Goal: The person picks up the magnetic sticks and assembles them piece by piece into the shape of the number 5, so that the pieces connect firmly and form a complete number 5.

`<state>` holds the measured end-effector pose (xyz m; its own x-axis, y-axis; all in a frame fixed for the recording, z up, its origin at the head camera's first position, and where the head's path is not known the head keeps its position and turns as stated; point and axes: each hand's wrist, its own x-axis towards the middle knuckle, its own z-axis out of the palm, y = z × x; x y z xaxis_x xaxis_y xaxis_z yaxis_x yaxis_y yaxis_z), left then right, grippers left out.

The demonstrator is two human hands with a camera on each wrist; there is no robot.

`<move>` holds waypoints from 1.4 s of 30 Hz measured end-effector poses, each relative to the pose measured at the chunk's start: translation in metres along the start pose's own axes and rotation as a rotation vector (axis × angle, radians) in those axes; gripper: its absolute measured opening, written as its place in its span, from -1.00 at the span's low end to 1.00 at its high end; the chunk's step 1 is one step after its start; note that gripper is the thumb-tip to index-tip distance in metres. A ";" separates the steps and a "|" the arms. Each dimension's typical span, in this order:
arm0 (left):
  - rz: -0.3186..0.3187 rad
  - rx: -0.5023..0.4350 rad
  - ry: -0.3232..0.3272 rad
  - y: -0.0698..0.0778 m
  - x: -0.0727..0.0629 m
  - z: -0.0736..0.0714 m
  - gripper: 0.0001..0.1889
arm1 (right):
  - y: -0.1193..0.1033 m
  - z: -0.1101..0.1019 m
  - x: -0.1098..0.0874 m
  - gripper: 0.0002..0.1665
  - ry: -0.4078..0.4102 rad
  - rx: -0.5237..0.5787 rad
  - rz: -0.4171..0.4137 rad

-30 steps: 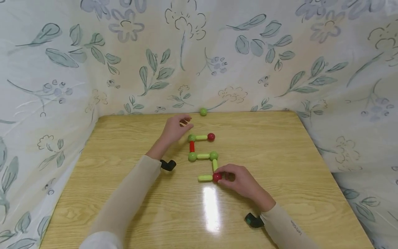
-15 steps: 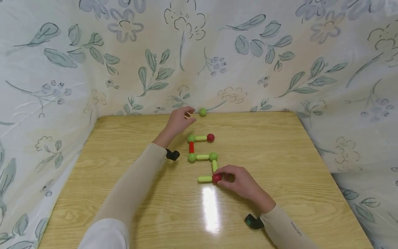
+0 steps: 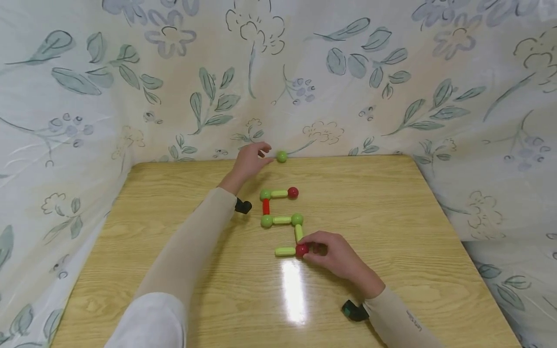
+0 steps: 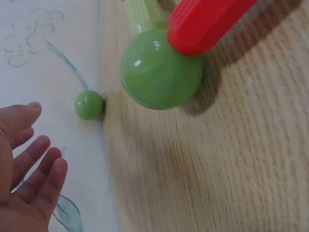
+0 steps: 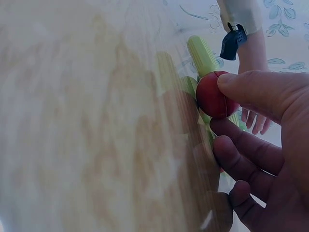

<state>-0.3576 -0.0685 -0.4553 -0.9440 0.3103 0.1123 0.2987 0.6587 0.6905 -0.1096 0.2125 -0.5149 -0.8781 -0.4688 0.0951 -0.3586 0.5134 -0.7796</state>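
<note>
My right hand (image 3: 337, 256) pinches a red ball (image 3: 301, 250) between thumb and fingers; the right wrist view shows the red ball (image 5: 212, 94) in that grip. The ball ends a zigzag of joined pieces lying on the table. Yellow-green rods (image 3: 282, 220), one red rod (image 3: 266, 207), green balls (image 3: 266, 221) and a second red ball (image 3: 293, 192) make up the rest of it. My left hand (image 3: 251, 159) reaches to the back edge with fingers loosely bent, holding nothing. Just right of its fingertips sits a loose green ball (image 3: 282, 156); a gap separates them in the left wrist view.
The wooden table (image 3: 383, 203) ends at the back against a hanging floral cloth (image 3: 278, 72), which also covers both sides. A black wrist device (image 3: 354, 311) is worn at the right cuff, another (image 3: 243, 206) at the left.
My left hand has moved away from the joined pieces, back toward the loose green ball. The right hand keeps its pinch on the red ball.
</note>
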 end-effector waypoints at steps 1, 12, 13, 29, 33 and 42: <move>-0.001 0.004 0.000 0.000 0.002 0.001 -0.59 | 0.000 0.000 0.000 -0.63 0.001 0.001 -0.004; -0.045 0.021 -0.034 0.004 0.015 0.013 -0.59 | 0.003 0.000 0.000 -0.63 0.000 0.011 0.005; -0.054 0.031 -0.042 0.004 0.016 0.015 -0.59 | 0.003 0.000 0.000 -0.63 0.000 0.012 0.006; -0.107 0.087 -0.077 -0.002 0.037 0.032 -0.64 | 0.004 -0.002 -0.002 -0.63 0.003 0.019 0.017; -0.113 0.081 -0.082 -0.001 0.039 0.035 -0.63 | 0.003 -0.002 -0.001 -0.62 0.005 0.019 0.008; -0.095 0.088 -0.073 -0.003 0.043 0.041 -0.61 | 0.002 -0.002 0.002 -0.63 -0.007 0.035 0.012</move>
<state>-0.3933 -0.0286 -0.4818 -0.9568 0.2907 -0.0052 0.2226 0.7439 0.6301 -0.1123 0.2139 -0.5152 -0.8799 -0.4682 0.0814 -0.3368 0.4935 -0.8019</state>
